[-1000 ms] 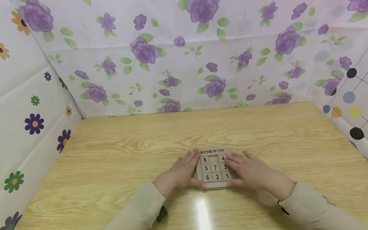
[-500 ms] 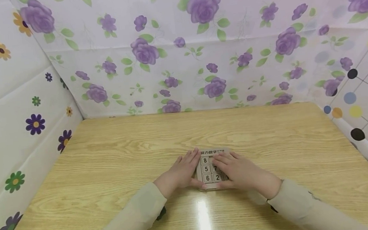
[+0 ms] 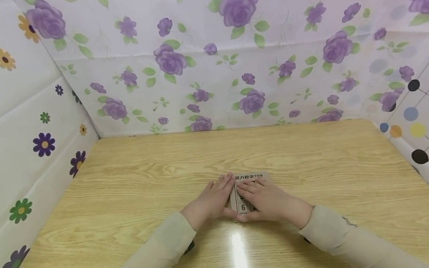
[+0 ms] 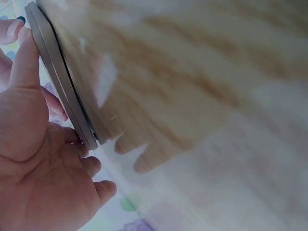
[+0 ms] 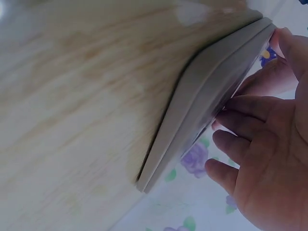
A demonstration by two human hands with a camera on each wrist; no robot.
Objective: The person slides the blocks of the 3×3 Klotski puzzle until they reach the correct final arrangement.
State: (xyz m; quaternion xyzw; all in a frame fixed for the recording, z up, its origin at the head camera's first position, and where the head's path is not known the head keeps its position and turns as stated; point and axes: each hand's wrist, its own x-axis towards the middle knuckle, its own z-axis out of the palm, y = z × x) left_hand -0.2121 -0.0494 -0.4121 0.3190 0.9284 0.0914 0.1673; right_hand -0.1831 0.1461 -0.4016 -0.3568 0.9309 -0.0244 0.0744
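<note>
Hold the number puzzle by opposite edges; likely light, stiff and smooth; touched at left by spread left hand, partly covered by spread right hand.

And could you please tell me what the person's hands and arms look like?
The left hand and right hand are ungloved. The left sleeve and right sleeve are pale beige; a small greyish squiggle marks the right one. A dark piece peeks out beneath each sleeve, too little visible to identify.
</note>
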